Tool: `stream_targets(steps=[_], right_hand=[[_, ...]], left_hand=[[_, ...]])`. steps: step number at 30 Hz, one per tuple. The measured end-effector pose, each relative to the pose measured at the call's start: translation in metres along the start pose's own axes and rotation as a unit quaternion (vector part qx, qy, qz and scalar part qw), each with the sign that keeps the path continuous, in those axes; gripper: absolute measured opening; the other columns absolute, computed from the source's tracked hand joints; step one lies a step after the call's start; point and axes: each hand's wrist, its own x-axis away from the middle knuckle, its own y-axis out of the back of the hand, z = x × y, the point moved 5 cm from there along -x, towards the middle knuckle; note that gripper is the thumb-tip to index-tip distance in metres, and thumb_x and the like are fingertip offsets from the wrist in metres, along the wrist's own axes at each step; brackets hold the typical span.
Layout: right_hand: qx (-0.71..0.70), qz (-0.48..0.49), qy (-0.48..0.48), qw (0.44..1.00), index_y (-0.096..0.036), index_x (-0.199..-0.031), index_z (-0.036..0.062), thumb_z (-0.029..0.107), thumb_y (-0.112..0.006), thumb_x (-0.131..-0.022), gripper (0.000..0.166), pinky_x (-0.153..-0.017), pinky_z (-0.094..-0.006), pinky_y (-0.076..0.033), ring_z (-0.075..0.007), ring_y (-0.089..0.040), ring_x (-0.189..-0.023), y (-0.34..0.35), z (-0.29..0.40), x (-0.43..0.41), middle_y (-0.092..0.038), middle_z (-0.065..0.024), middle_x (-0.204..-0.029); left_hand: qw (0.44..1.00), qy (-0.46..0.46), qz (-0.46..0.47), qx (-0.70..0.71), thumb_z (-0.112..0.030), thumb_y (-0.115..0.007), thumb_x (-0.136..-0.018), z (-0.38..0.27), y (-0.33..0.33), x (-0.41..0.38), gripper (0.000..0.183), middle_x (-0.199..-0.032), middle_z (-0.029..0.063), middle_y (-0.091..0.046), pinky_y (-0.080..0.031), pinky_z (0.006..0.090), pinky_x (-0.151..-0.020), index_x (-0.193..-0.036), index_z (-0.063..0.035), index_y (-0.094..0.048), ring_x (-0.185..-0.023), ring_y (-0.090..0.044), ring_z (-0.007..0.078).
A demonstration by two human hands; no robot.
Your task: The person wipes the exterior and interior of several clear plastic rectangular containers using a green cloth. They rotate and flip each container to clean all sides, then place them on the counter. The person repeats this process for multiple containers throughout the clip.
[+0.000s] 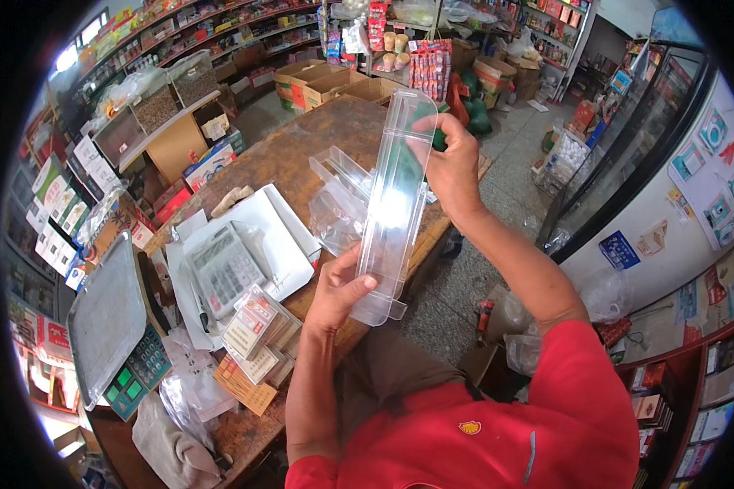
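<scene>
A long clear plastic box [386,211] is held up at a slant above the edge of a worn wooden table [318,131]. My left hand [341,286] grips its lower end, thumb on the front face. At the upper end, my right hand [445,156] pinches the right edge between thumb and fingers. The plastic looks see-through, with a bright glare in its middle. Behind it on the table lie another clear plastic piece [342,165] and a crumpled clear bag [336,214].
Left of my hands are a calculator [227,266] on white papers, stacked small boxes [260,327], an orange printed card [244,384] and a digital scale [111,330]. A grey cloth [172,443] lies at the near corner. Cartons [333,85] stand beyond the table; a glass-door fridge [636,147] stands right.
</scene>
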Motion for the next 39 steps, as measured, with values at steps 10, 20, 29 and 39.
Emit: stream_targets(steps=[10,20,29,39], right_hand=[[0.004,-0.123,0.023,0.992,-0.059,-0.097,-0.0012,0.014,-0.082,-0.074,0.035,-0.074,-0.0333,-0.048,-0.0207,-0.061,-0.078,0.0,-0.006,-0.024,-0.064,-0.011,-0.086],[-0.285,0.052,-0.25,0.924,-0.066,-0.097,0.0023,0.011,-0.072,-0.081,0.02,-0.069,-0.0265,-0.046,-0.0102,-0.058,-0.075,-0.006,-0.016,-0.019,-0.065,-0.0013,-0.086],[-0.089,-0.018,-0.154,0.984,-0.064,-0.084,-0.0032,0.024,-0.069,-0.077,0.028,-0.062,-0.0329,-0.046,-0.0169,-0.056,-0.063,-0.008,-0.02,-0.024,-0.061,-0.0076,-0.07],[0.007,0.053,-0.144,0.988,-0.061,-0.078,-0.004,0.021,-0.059,-0.082,0.025,-0.066,-0.0395,-0.047,-0.0227,-0.059,-0.066,0.006,-0.021,-0.025,-0.062,-0.0129,-0.071]], left_hand=[[0.999,-0.037,-0.003,-0.031,-0.019,-0.077,-0.08,-0.001,-0.001,-0.003,0.064,-0.128,0.0062,-0.053,-0.035,0.0334,-0.105,-0.136,0.0008,-0.053,-0.12,-0.049,0.0191],[0.999,-0.028,0.024,-0.003,-0.018,-0.076,-0.08,-0.002,-0.003,-0.003,0.063,-0.131,0.0084,-0.055,-0.035,0.0341,-0.106,-0.136,0.0012,-0.053,-0.122,-0.05,0.0198],[0.999,-0.032,0.015,-0.021,-0.019,-0.077,-0.08,-0.004,-0.003,-0.001,0.062,-0.125,0.0064,-0.056,-0.037,0.0331,-0.103,-0.135,0.0003,-0.055,-0.119,-0.051,0.0182],[0.997,-0.039,-0.063,-0.013,-0.03,-0.077,-0.076,0.002,0.0,-0.002,0.062,-0.106,0.006,-0.067,-0.046,0.0312,-0.089,-0.126,0.0026,-0.06,-0.097,-0.061,0.0165]])
